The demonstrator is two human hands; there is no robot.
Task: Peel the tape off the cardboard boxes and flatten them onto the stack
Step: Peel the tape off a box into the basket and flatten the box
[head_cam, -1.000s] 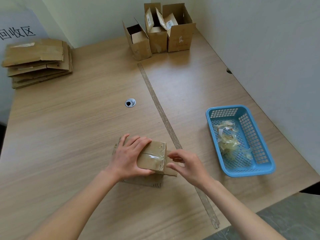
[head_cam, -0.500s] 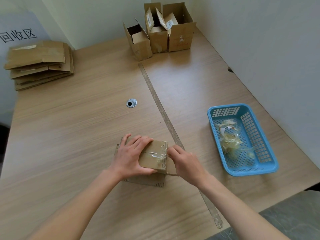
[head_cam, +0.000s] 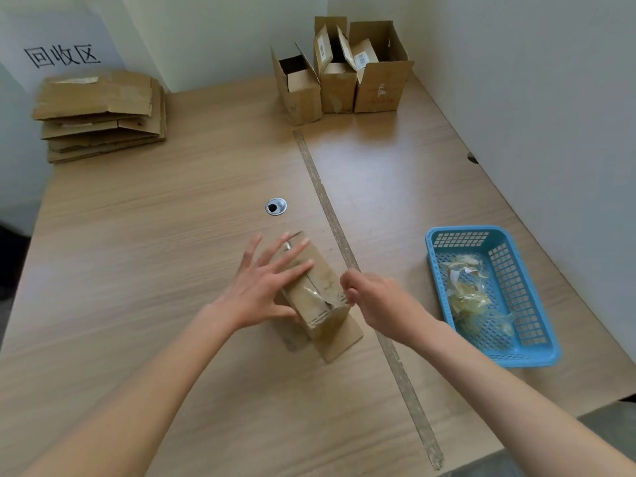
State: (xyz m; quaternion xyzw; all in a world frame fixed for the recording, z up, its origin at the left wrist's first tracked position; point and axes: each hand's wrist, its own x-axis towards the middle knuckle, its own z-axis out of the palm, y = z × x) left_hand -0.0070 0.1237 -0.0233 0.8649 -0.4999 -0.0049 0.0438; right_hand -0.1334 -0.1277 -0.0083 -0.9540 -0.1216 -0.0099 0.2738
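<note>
Near centre of the counter (head_cam: 172, 235): small cardboard box (head_cam: 315, 290) between both hands, clear tape (head_cam: 315, 293) across its top seam.

Box lies angled, bottom flaps spread flat on the counter at its near end. Left hand (head_cam: 265, 287) lies on the box's left side and top, fingers straight and spread apart. Right hand (head_cam: 377, 301) at the box's right near corner, fingers curled together tight by the tape end; whether they actually pinch tape, cannot tell, it's blurred. Strip of tape residue (head_cam: 347, 256) runs far to near just right of the box. Cable grommet (head_cam: 275, 206) just beyond. Blue basket (head_cam: 447, 235) on the right holds crumpled peeled tape (head_cam: 475, 294). Three open boxes (head_cam: 339, 68) stand upright, far centre-right. Stack of flattened cardboard (head_cam: 99, 113) far left, under a wall sign (head_cam: 62, 56).
</note>
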